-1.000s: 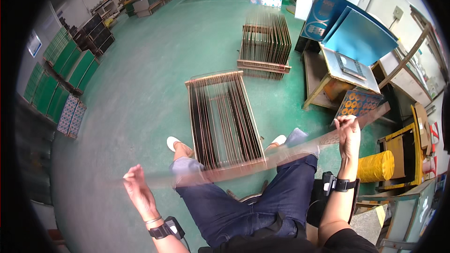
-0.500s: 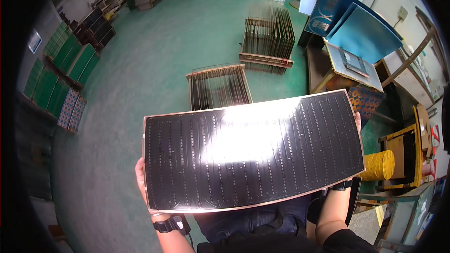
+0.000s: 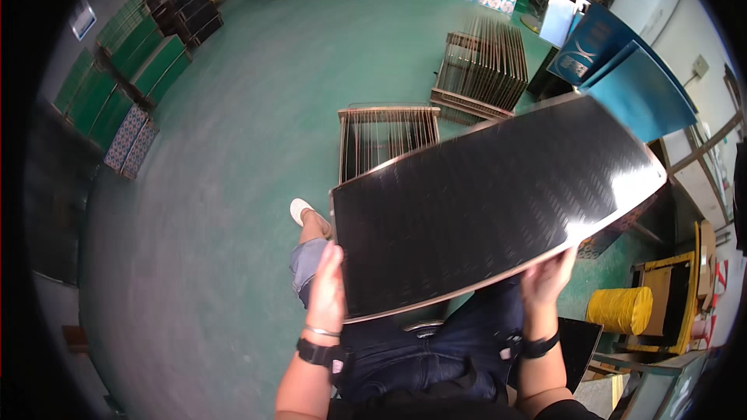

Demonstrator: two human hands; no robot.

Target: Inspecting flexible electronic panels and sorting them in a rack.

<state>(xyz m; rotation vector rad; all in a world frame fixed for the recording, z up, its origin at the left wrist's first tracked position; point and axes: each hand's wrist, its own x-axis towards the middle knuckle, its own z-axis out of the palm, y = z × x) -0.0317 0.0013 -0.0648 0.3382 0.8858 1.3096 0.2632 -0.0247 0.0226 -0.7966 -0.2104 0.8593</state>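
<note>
A large dark circuit board panel (image 3: 475, 202) with a copper-coloured rim is held tilted in front of my body, its right end higher in the picture. My left hand (image 3: 327, 289) grips its left edge near the lower corner, fingers partly behind it. Beneath the lower edge, right of the middle, my right hand (image 3: 547, 276) supports the panel; its fingertips are partly hidden under the board. Bright glare lies on the panel's right end, and motion blurs its fine pattern.
Two slotted racks of thin boards, a nearer one (image 3: 389, 112) and a farther one (image 3: 486, 70), stand on the green floor beyond the panel. Blue sheets (image 3: 642, 89) lean at right, above a yellow roll (image 3: 620, 309). A leg with a white shoe (image 3: 299, 211) shows left of the panel.
The panel has swung, its right end rising and its left end shifting right. My right hand has moved from its right edge to the lower edge. The view has turned slightly.
</note>
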